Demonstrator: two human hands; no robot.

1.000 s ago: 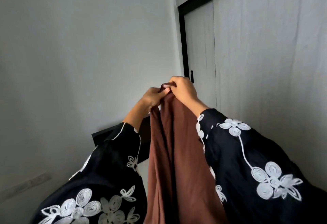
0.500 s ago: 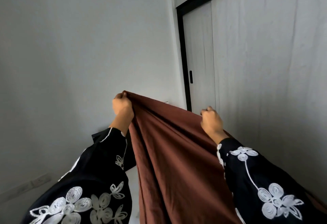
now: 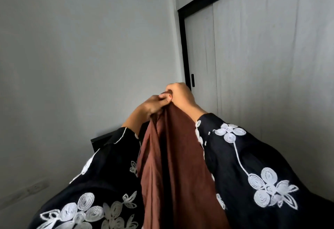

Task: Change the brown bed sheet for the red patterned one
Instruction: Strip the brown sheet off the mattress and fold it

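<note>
Head view puts the plain brown bed sheet (image 3: pixel 173 156) at the centre, lifted off the bed and hanging in long soft folds from chest height down past the bottom edge of the frame. Its top edge is gathered into one bunch where the two hands meet. The left hand (image 3: pixel 151 104) has its fingers curled round that bunch from the left; the right hand (image 3: pixel 181 95) closes over it from the right, thumb and fingers pinching the cloth, knuckles touching the left hand. Both arms are in wide black sleeves (image 3: pixel 253 165) stitched with white flowers.

Behind the left sleeve a black board edge (image 3: pixel 103 139), perhaps the headboard, stands against the plain grey wall (image 3: pixel 81 56), with a pale wall socket (image 3: pixel 36 187) lower down. To the right are pale wardrobe doors (image 3: pixel 271 66) in a black frame.

Judging by this, the sheet is off the bed and being folded, corners brought together. Next it likely wants another fold or setting aside, with a firm hold so the layers do not slip apart. The red patterned sheet is not in view.
</note>
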